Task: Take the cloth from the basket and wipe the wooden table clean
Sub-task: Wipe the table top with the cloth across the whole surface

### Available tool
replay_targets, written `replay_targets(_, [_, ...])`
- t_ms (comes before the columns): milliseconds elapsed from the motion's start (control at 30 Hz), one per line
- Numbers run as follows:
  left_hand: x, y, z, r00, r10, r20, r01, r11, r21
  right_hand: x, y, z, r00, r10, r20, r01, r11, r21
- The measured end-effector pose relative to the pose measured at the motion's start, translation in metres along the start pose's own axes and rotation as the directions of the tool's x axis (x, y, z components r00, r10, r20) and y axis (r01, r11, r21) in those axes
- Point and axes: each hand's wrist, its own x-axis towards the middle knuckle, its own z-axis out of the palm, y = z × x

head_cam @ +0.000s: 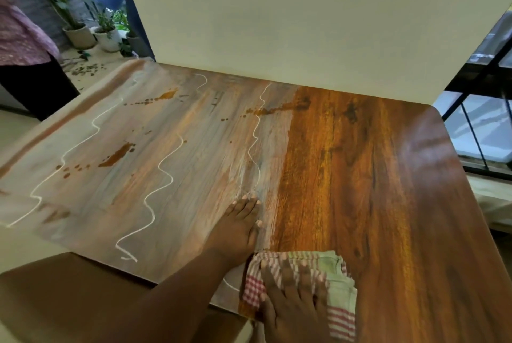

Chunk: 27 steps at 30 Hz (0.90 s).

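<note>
The wooden table (374, 176) fills the view. Its right part is a clean glossy brown. Its left and middle carry a dusty film, white wavy chalk lines (163, 176) and brown liquid stains (117, 155). A folded cloth (336, 281), pale green with red and white checks, lies at the near edge. My right hand (293, 301) presses flat on the cloth with fingers spread. My left hand (239, 225) rests flat on the table just left of the clean part, holding nothing. No basket is in view.
A large cream board (304, 16) stands upright along the table's far edge. Potted plants (105, 35) stand on the floor at the far left, next to a person in a pink patterned top (19, 38). A black metal frame (476, 85) stands at the right.
</note>
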Motion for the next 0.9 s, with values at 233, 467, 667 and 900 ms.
replay_targets(233, [0.001, 0.0, 0.001, 1.0, -0.003, 0.005, 0.003, 1.0, -0.001, -0.029, 0.001, 0.014, 0.996, -0.08, 0.038, 0.082, 0.995, -0.05])
replay_targets(467, [0.003, 0.001, 0.002, 0.999, -0.021, 0.024, 0.022, 1.0, -0.013, -0.003, -0.016, -0.009, 0.994, -0.01, 0.105, -0.003, 0.992, 0.129])
replay_targets(667, [0.002, -0.001, 0.001, 0.999, -0.023, 0.027, 0.024, 1.0, -0.008, -0.024, 0.008, -0.006, 0.999, -0.044, 0.02, 0.041, 0.993, 0.113])
replay_targets(900, [0.001, 0.0, 0.0, 1.0, -0.018, 0.023, 0.018, 1.0, -0.022, -0.074, 0.126, -0.002, 0.994, -0.014, -0.105, 0.005, 0.997, -0.082])
